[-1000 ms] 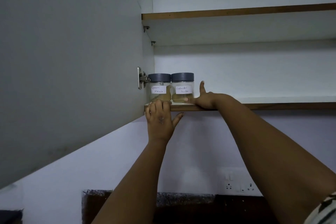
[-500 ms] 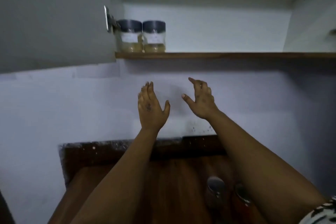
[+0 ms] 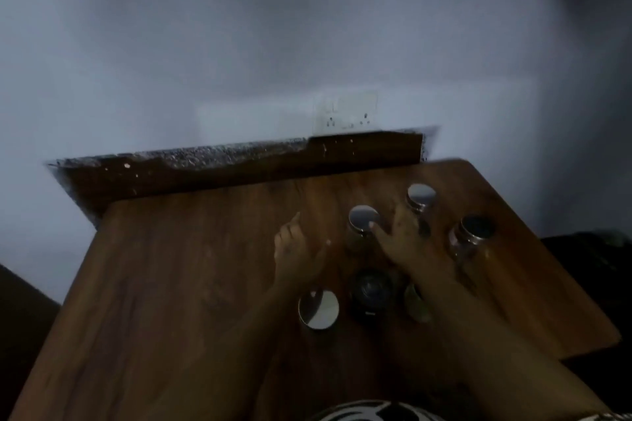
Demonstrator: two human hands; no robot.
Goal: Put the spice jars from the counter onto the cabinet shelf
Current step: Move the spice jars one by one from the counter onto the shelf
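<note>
Both hands are hovering spread and empty over upright jars (image 3: 364, 217) clustered near the worktop's (image 3: 171, 284) right edge. The right hand (image 3: 407, 243) is nearest, between two jars; the left hand (image 3: 297, 249) is just beside them.

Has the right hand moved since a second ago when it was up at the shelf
Yes. The right hand has come down from the cabinet shelf, past the wall, to the wooden counter, and now hovers open among the spice jars.
</note>
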